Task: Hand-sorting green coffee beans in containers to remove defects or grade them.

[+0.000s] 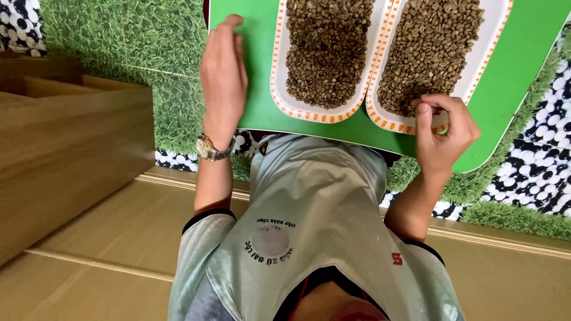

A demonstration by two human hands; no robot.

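The left hand (223,77) lies flat and open on the green plastic board (253,89), steadying it. The right hand (443,131) pinches, perhaps on one bean, at the white oval tray of pale coffee beans (431,53), beside the darker beans' tray (324,53).

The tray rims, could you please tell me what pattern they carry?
White tray rims carry a row of small orange dashes, seen in the head view.

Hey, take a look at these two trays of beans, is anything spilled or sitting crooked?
Nothing stands out. Both white trays sit side by side on the green board, beans inside their rims. The left hand rests flat on the board; the right hand pinches at the right tray's near edge.
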